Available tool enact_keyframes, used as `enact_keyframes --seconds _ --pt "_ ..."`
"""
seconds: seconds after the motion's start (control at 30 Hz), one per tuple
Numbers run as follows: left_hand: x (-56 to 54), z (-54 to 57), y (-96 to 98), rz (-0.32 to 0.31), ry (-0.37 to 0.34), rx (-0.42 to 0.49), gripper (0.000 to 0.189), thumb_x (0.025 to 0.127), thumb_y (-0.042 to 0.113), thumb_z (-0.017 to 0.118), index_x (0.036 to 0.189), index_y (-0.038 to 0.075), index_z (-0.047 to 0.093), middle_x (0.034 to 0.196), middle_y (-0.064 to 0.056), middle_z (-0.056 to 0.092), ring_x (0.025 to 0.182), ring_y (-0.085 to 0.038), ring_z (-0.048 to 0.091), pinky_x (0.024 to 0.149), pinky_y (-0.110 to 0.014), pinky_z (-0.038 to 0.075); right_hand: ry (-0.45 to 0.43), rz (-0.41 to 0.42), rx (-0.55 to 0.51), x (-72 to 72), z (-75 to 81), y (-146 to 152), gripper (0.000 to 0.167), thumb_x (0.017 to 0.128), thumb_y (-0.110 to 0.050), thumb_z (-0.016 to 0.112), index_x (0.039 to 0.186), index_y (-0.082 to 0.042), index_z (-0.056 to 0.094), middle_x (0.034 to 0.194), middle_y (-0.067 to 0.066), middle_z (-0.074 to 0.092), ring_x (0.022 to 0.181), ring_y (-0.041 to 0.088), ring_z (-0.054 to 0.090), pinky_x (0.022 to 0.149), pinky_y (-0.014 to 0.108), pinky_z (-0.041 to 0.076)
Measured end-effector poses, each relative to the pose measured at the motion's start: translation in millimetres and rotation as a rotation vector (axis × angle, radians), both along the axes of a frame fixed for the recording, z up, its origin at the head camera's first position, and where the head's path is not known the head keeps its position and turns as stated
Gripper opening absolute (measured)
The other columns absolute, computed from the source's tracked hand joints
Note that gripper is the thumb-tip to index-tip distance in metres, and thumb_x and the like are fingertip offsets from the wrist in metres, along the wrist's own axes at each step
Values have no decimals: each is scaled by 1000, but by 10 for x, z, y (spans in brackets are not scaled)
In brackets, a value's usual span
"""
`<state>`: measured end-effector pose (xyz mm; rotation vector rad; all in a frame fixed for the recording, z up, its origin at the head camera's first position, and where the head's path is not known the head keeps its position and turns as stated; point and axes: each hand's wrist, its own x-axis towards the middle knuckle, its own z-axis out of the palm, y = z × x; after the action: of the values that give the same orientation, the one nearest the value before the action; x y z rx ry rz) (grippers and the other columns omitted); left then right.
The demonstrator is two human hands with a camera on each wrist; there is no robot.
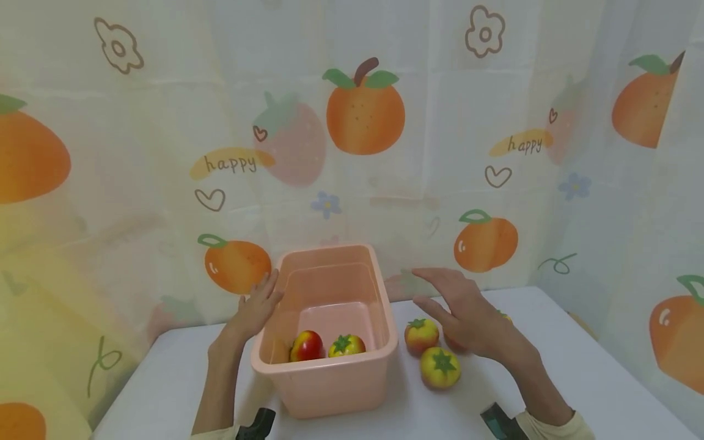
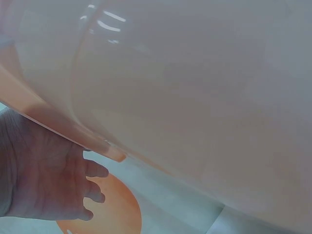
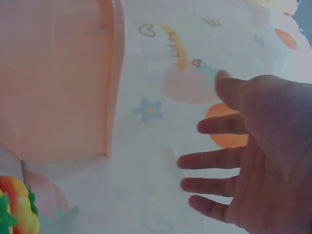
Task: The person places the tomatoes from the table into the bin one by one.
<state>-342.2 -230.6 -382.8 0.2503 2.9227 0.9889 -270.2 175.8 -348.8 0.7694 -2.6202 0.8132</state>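
A pink plastic bin (image 1: 330,385) stands on the table. Inside it lie a red-and-yellow fruit (image 1: 307,346) and a yellow fruit with a green leafy cap (image 1: 347,346). My left hand (image 1: 257,310) is at the bin's left rim, fingers extended; in the left wrist view its palm (image 2: 44,170) faces the bin wall, and whether it touches is unclear. To the right of the bin, my right hand (image 1: 470,311) hovers over similar fruits, holding nothing, its fingers spread in the right wrist view. Two of them, a yellow-red one (image 1: 421,337) and a yellow one (image 1: 440,368), show plainly; others are partly hidden behind that hand.
The white table (image 1: 159,391) extends to both sides of the bin. Behind it hangs a pale curtain (image 1: 429,153) printed with oranges, strawberries and hearts, close to the bin's far end. Dark wrist devices sit at both cuffs.
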Motion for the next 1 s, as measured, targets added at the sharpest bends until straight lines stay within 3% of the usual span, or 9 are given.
enact_keyframes --seconds 0.2,0.43,0.5,0.83,1.0 --pt "9 -14 4 -8 5 3 74 112 50 25 168 9 1 176 -24 -4 158 -60 -10 120 -76 -19 -205 -40 150 19 53 196 68 102 -59 57 156 -19 48 157 9 55 145 39 49 116 75 34" --pt "-4 -27 -27 -9 13 -1 77 110 55 25 169 10 2 176 -22 -3 158 -59 -10 120 -77 -18 -577 0 265 -4 -45 363 78 94 -51 72 158 -13 46 161 16 49 151 47 41 119 74 31" --pt "-11 -36 -30 -7 20 1 77 110 56 24 169 11 2 176 -22 -3 158 -59 -10 120 -78 -18 -641 -7 293 -35 -72 370 81 92 -50 75 157 -11 47 161 18 49 151 46 42 118 74 33" --pt "11 -32 -52 3 15 10 77 110 56 25 169 10 3 176 -23 -2 158 -59 -10 120 -78 -19 -687 -49 374 -129 -183 294 80 87 -46 81 150 -5 53 151 13 60 149 46 43 122 75 25" --pt "-9 -16 -26 -4 16 16 77 110 56 26 168 10 3 176 -23 -1 158 -59 -10 120 -78 -19 -669 -54 444 -164 -194 278 66 88 -44 81 139 -7 61 110 4 69 127 33 57 120 73 30"
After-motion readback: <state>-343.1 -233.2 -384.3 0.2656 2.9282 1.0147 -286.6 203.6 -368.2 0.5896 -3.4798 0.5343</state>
